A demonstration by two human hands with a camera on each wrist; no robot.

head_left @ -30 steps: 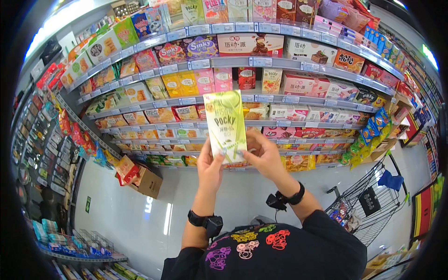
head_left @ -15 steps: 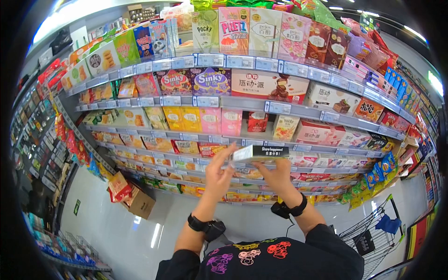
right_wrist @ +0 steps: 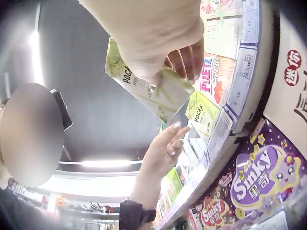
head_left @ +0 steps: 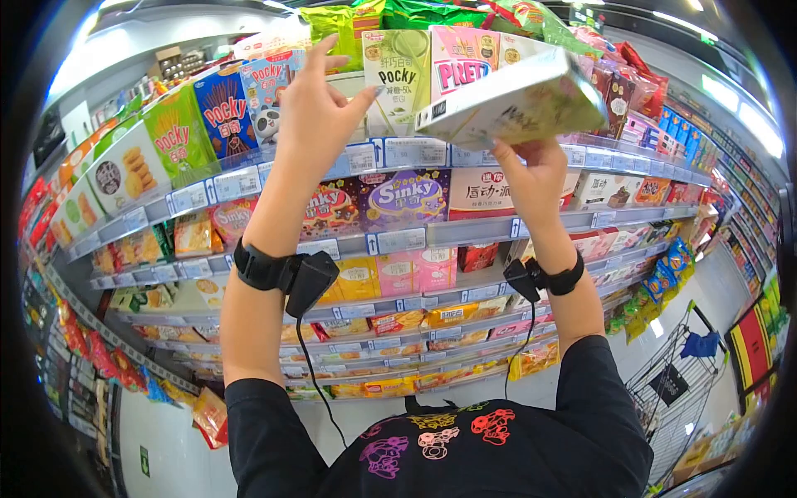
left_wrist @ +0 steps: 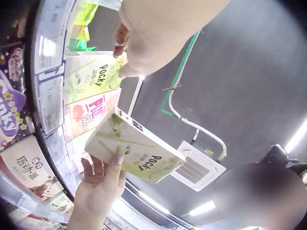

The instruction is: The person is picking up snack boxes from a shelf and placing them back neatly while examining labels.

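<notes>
My right hand (head_left: pixel 531 170) pinches a pale green and white Pocky box (head_left: pixel 515 101) by its lower edge, thumb on one face and fingers on the other. The box is tilted, one end toward the upper right, in front of the top shelf; its printed front shows in the left wrist view. My left hand (head_left: pixel 320 112) is raised at that shelf with fingers spread and holds nothing. Its thumb overlaps a matching green Pocky box (head_left: pixel 398 83) standing upright there. Beside that stands a pink and white Pretz box (head_left: pixel 459 58), partly hidden by the held box.
Blue and green Pocky boxes (head_left: pixel 222 109) line the top shelf to the left. Price labels run along the shelf edge (head_left: pixel 415 153). Purple Sinky boxes (head_left: pixel 405 203) fill the shelf below. A wire shopping cart (head_left: pixel 672 390) stands at the lower right.
Both hands have risen from in front of the lower shelves to the top shelf. My left hand has let go of the Pocky box; the right carries it, now tilted.
</notes>
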